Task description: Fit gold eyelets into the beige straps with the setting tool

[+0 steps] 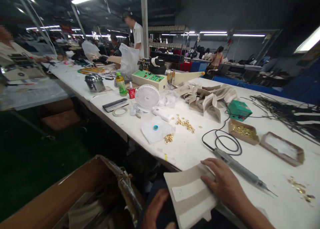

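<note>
A beige panel point(191, 195), bent along folds and with a small pale rectangular patch on it, is at the table's front edge. My right hand point(222, 182) grips its right side, thumb and fingers lying over the upper face. Beside the panel's left edge is my left hand point(156, 207), fingers and thumb apart; it seems to hold nothing. An electric screwdriver point(237, 169) with a thin bit lies on the table just beyond my right hand. Small gold fittings point(301, 189) are scattered to the right of it.
A cardboard box point(75, 185) with beige pieces stands low at left. On the white table point(180, 149) are a green power unit point(238, 110) with a looped cable, two trays point(243, 131), a beige pile point(207, 97), a white fan point(147, 97) and a bottle point(121, 84). Other people work further back.
</note>
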